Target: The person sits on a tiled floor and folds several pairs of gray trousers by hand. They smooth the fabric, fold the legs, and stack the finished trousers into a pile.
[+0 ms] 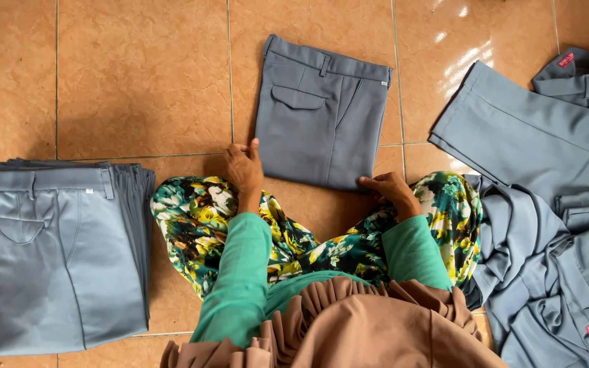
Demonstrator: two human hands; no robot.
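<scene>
Head view
Folded trousers [322,112]: grey, lying flat on the tiled floor [138,75], waistband away from the person.
Left hand [243,167]: fingers together, resting at the trousers' lower left corner, gripping nothing.
Right hand [391,189]: fingers flat, touching the trousers' lower right corner, gripping nothing.
Stack [56,252]: folded grey trousers, well left of the folded trousers.
Heap [553,204]: loose grey garments, right of the folded trousers.

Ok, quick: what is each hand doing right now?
Left hand: open, fingers resting on the near left corner of the folded grey trousers, gripping nothing.
Right hand: open, fingertips on the trousers' near right corner, gripping nothing.
</scene>
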